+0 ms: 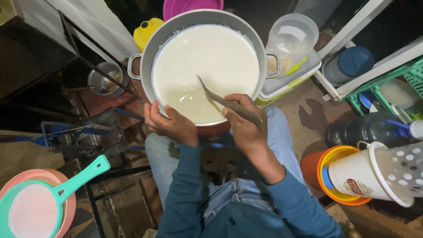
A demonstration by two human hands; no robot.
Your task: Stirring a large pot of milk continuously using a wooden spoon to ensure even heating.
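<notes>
A large metal pot [150, 53] full of white milky liquid [207, 66] stands in front of my knees. My left hand [169, 123] grips the pot's near rim. My right hand [244, 123] is closed around the handle of a wooden spoon [220, 99], whose far end dips into the liquid near the pot's front side.
A teal strainer [57, 194] lies on a pink bowl at lower left. A white bucket [374, 176] in orange and yellow tubs lies at right. A clear jug [291, 37] on a lidded box stands beside the pot. A dark bottle [361, 130] and green crate [396, 83] sit at right.
</notes>
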